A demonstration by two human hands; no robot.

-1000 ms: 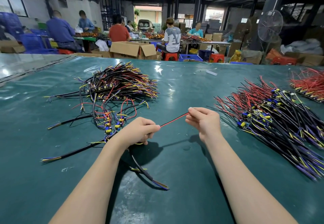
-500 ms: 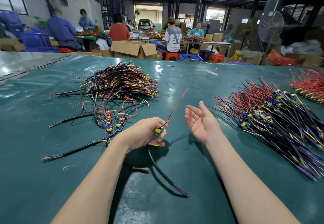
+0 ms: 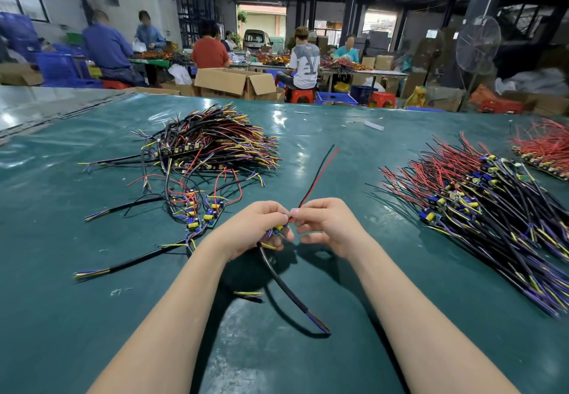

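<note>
My left hand [image 3: 255, 227] grips a small circuit board [image 3: 278, 229] with yellow and blue parts, above the green table [image 3: 338, 347]. A thick black cable [image 3: 286, 289] hangs from the board toward me and ends on the table. Thin red and black wires [image 3: 318, 175] rise from the board, pointing away. My right hand [image 3: 326, 224] pinches those wires right at the board, its fingertips touching my left hand's fingertips.
A tangled pile of wired boards [image 3: 209, 144] lies at the left, with several loose ones [image 3: 197, 208] near my left hand. A long row of finished boards [image 3: 480, 208] spreads at the right, red wires [image 3: 545, 147] beyond it. People sit at tables behind.
My right hand let go of the red wire, opened with its palm up, and has now come back to pinch the wires at the board. The wires swung up and away.
</note>
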